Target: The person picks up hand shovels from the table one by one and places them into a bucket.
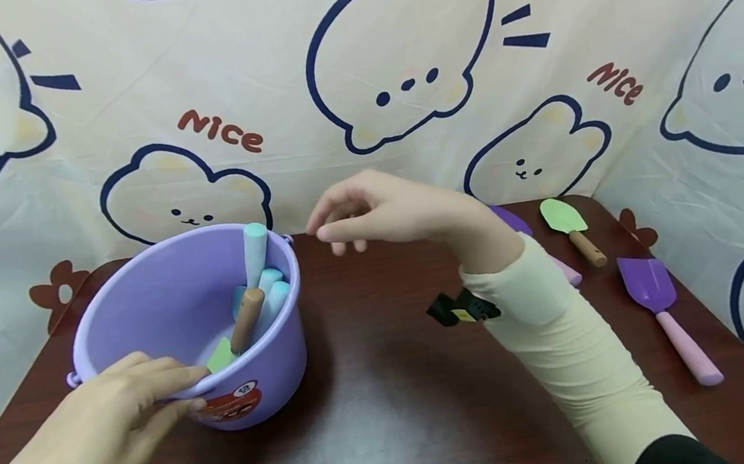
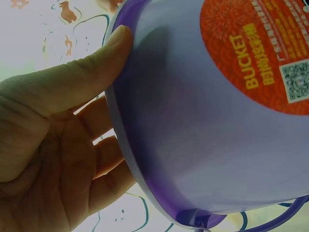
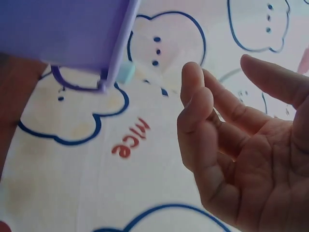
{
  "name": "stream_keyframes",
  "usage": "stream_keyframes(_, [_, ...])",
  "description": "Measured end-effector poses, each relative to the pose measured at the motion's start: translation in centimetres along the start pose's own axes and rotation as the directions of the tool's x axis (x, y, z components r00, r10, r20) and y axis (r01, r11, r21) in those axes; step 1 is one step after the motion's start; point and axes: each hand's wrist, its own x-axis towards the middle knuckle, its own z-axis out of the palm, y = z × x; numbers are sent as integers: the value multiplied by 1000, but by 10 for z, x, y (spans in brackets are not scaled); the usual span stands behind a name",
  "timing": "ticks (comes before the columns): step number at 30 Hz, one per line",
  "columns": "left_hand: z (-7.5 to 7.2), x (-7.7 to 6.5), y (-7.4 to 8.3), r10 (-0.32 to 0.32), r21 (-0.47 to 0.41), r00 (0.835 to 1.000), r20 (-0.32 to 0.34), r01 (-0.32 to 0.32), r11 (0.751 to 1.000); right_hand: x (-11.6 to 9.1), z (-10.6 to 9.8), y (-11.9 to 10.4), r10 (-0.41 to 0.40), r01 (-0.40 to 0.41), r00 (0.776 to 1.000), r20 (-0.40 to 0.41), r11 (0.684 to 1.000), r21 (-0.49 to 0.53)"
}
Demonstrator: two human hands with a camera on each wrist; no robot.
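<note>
From my remote station, head view: purple bucket (image 1: pixel 159 294) stands on the left part of the dark brown table (image 1: pixel 391 398). Left hand (image 1: pixel 133 405) grips its near rim, thumb outside, fingers over the inner side; left wrist view agrees and shows me a red sticker (image 2: pixel 260 53) on the bucket wall.

Right hand (image 1: pixel 386 211) hangs in the air just right of the bucket, apart from it, fingers loosely bent, thumb clear of them.

In the bucket I note several light blue handles (image 1: pixel 255 253) and a wooden-handled green shovel (image 1: pixel 247 320). On the table's right side: a second green shovel (image 1: pixel 565 218), a purple shovel (image 1: pixel 652 292) with pink handle, another purple one partly behind the right forearm.
</note>
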Motion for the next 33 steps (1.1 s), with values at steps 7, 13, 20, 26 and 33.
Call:
stream_keyframes(7, [1,-3,-2,1,6,1000,-14,-1,1000,-37,-13,26,-14,23,996,-89,995,100])
stream_keyframes(13, [0,-3,-1,11,8,1000,-27,-11,1000,-73,-24,46,15,15,978,-207,990,143])
stream_keyframes(20, [-1,-1,0,-9,2,1000,-13,9,1000,-113,-32,77,46,-5,943,-330,992,122])
stream_keyframes(26, [-1,-1,3,-19,-6,1000,-10,19,1000,-143,-36,106,95,-6,912,-399,976,219])
stream_keyframes(33, [-2,0,6,-19,-18,1000,-13,18,1000,-167,-40,134,149,60,865,-480,918,393])
